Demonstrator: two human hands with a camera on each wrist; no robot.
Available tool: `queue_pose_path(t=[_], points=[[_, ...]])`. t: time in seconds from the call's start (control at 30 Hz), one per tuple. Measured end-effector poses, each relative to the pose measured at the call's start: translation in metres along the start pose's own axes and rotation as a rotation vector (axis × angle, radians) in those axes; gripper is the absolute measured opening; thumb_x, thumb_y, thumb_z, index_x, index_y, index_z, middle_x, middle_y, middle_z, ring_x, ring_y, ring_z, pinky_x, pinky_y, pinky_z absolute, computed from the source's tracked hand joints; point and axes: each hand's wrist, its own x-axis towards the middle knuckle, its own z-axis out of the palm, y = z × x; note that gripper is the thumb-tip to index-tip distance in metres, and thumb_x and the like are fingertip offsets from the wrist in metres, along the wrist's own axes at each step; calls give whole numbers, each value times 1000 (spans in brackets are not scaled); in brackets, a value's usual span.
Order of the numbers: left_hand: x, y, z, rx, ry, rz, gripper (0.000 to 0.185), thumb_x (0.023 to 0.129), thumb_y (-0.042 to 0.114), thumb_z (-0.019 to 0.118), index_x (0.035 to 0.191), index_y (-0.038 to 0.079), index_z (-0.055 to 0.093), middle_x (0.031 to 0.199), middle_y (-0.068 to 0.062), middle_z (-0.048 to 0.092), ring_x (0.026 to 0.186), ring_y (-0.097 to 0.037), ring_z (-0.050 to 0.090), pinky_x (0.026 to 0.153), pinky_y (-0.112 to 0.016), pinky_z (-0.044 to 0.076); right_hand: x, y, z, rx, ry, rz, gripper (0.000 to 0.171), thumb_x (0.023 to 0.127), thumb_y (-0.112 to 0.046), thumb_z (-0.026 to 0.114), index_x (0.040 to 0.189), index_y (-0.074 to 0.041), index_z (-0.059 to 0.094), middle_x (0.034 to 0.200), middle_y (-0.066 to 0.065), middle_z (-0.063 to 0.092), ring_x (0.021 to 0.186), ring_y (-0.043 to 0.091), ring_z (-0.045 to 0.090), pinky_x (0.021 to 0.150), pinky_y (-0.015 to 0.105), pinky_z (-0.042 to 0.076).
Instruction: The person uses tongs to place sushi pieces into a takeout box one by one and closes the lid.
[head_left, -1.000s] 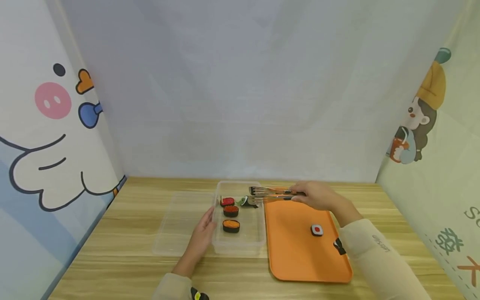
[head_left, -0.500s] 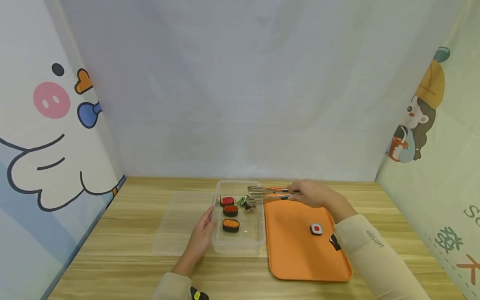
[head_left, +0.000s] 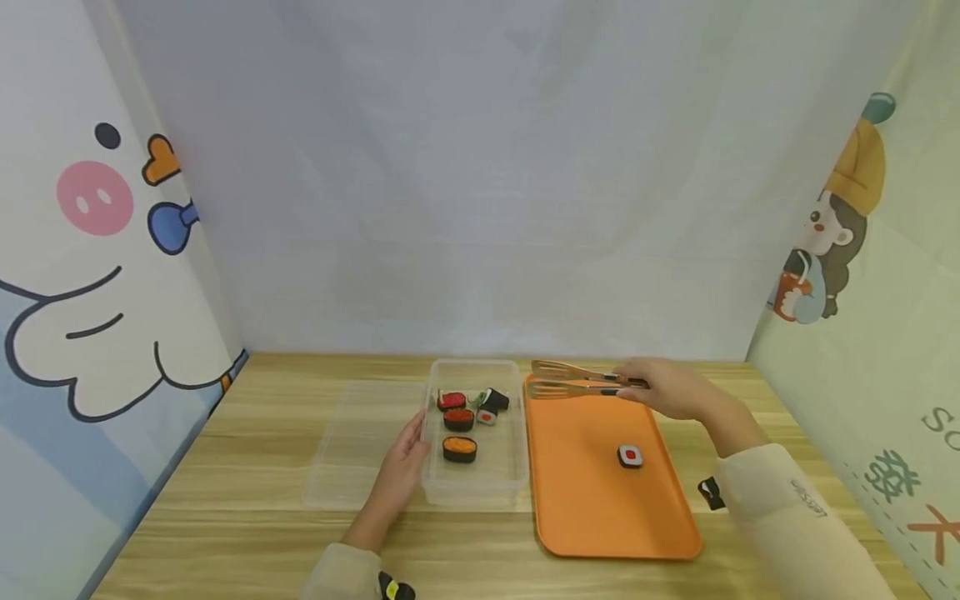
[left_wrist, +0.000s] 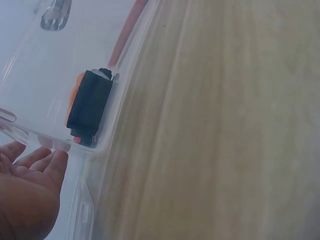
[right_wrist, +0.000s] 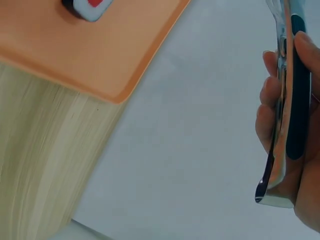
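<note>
My right hand (head_left: 667,388) grips metal tongs (head_left: 573,389) with black handle grips, above the far end of the orange tray (head_left: 592,517). The two tong heads stand apart with nothing between them. One sushi roll piece (head_left: 630,456) with a red centre lies on the tray. Fingers of my left hand (head_left: 400,475) touch the left side of a clear plastic box (head_left: 480,483); in the left wrist view they reach its wall fairly straight. Inside the box sit an orange-topped sushi (head_left: 460,449), two red-topped sushi (head_left: 458,418), a small roll piece (head_left: 487,416) and a dark roll (head_left: 495,399).
A clear flat lid (head_left: 337,467) lies on the wood table (head_left: 247,500) left of the box. The orange tray stands close along the box's right side. A pale cloth wall (head_left: 480,208) rises behind the table, with printed cloth walls at both sides.
The tongs have moved right, out from over the box to above the tray. A small roll piece now shows in the box beside the dark roll. My left hand stays at the box.
</note>
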Motion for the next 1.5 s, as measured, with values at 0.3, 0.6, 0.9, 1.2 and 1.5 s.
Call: queue_pose_path(t=[0.3, 0.6, 0.9, 1.2, 1.5], points=[[-1, 1, -1, -9, 2, -3, 54, 101, 11, 43, 153, 6, 30, 152, -23, 29, 139, -38, 28, 113, -49, 21, -42, 13, -6, -55, 23, 22, 27, 96, -18, 63, 116, 1, 65, 93, -4, 60, 76, 9, 52, 65, 35, 47], [0, 1, 0, -17, 3, -1, 54, 101, 10, 43, 153, 5, 30, 151, -24, 29, 139, -39, 28, 113, -49, 22, -77, 31, 3, -46, 5, 47, 30, 94, -21, 65, 115, 1, 65, 93, -9, 58, 74, 4, 50, 62, 31, 46], [2, -1, -2, -19, 2, 0, 54, 101, 10, 43, 153, 5, 30, 152, -23, 29, 139, -38, 28, 113, -48, 21, -108, 61, 24, 77, -84, 101, 42, 94, -25, 65, 118, 9, 62, 100, 0, 63, 78, 5, 51, 61, 30, 46], [2, -2, 0, -26, -2, 3, 54, 101, 10, 43, 153, 5, 30, 152, -23, 29, 139, -38, 28, 113, -48, 22, -116, 73, 34, 62, -88, 91, 45, 92, -25, 68, 116, 13, 63, 108, 19, 65, 95, 35, 63, 72, 44, 54], [1, -1, -1, -33, -5, 2, 54, 101, 10, 42, 153, 6, 29, 153, -22, 28, 140, -37, 27, 114, -47, 20, -108, 68, 34, 4, -12, 9, 31, 93, -18, 67, 111, 7, 67, 94, -6, 61, 76, 3, 51, 61, 30, 47]])
